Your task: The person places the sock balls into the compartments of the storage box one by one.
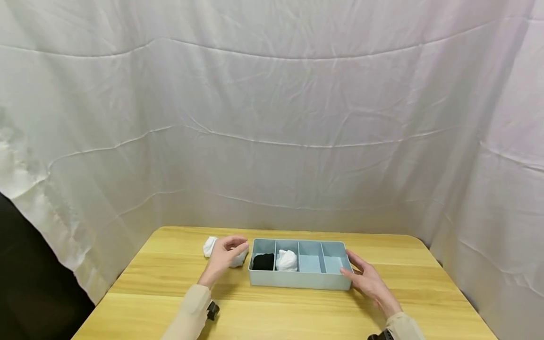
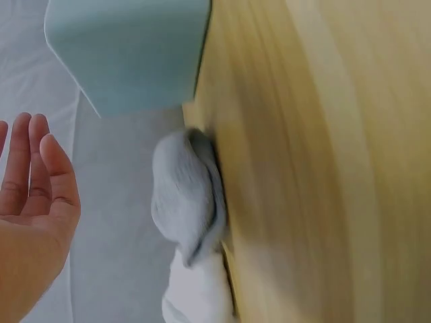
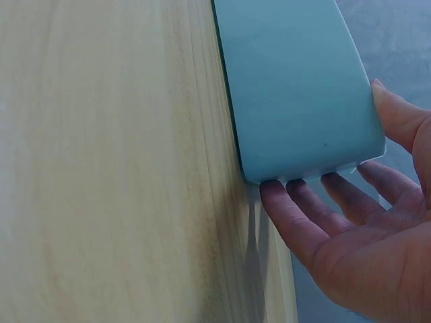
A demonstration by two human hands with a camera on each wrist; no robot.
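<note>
Left hand [image 1: 224,255] is raised just off the surface at the end of a forearm in a beige sleeve [image 1: 190,315], wrist bent, palm turned toward the centre and fingers [image 2: 30,158] held together, nearly straight and gripping nothing. Right hand [image 1: 366,278] extends from a matching beige cuff [image 1: 403,327], palm turned inward, its straight fingers [image 3: 301,222] spread and laid flat against a vertical face with the thumb [image 3: 397,121] lying along the adjoining face. A dark wrist-worn device [image 1: 212,310] sits at the left cuff; both forearms angle in from the lower edge of the head view toward the middle.
</note>
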